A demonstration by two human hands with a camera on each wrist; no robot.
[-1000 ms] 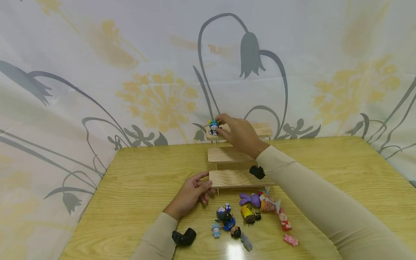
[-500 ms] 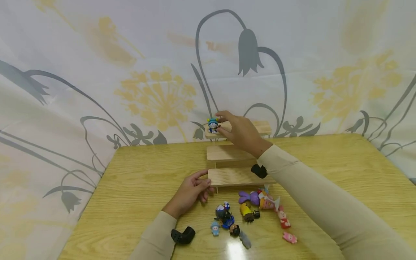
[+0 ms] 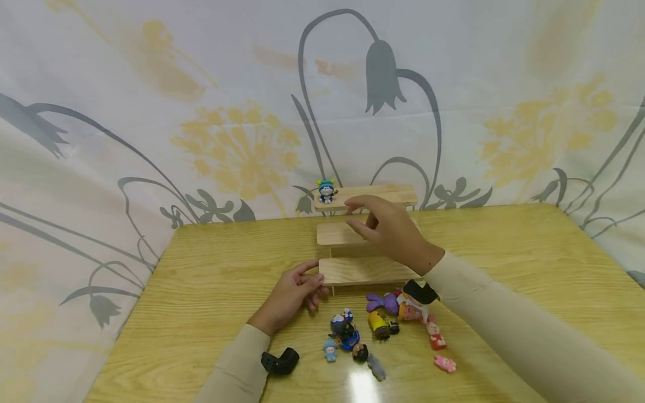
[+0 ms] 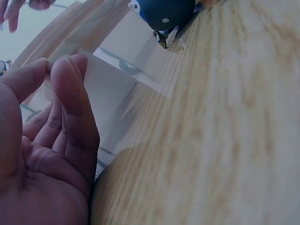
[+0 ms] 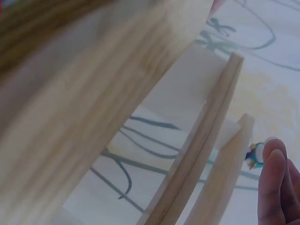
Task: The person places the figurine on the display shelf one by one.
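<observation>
A three-tier wooden display stand (image 3: 363, 271) stands at the back of the table. On the left end of its top tier, a small figurine in a blue outfit and teal hat (image 3: 326, 192) sits upright. My left hand (image 3: 289, 296) pinches the left end of the lowest tier between thumb and fingers; the left wrist view shows the fingertips (image 4: 70, 79) at the board's edge. In front of the middle tier hovers my right hand (image 3: 393, 232), thumb and fingers apart and holding nothing. The right wrist view shows the figurine (image 5: 255, 154) partly behind the fingertips.
Several toys lie before the stand: a purple-eared figure (image 3: 384, 303), a yellow one (image 3: 378, 323), dark-blue ones (image 3: 345, 330), a light-blue one (image 3: 330, 351), a grey piece (image 3: 376, 367) and a pink one (image 3: 445, 364). A patterned cloth (image 3: 242, 157) hangs behind the table (image 3: 227, 263).
My right hand has let go of the blue figurine and drawn back down and to the right. The figurine stays on the top tier. My left hand keeps its hold on the stand.
</observation>
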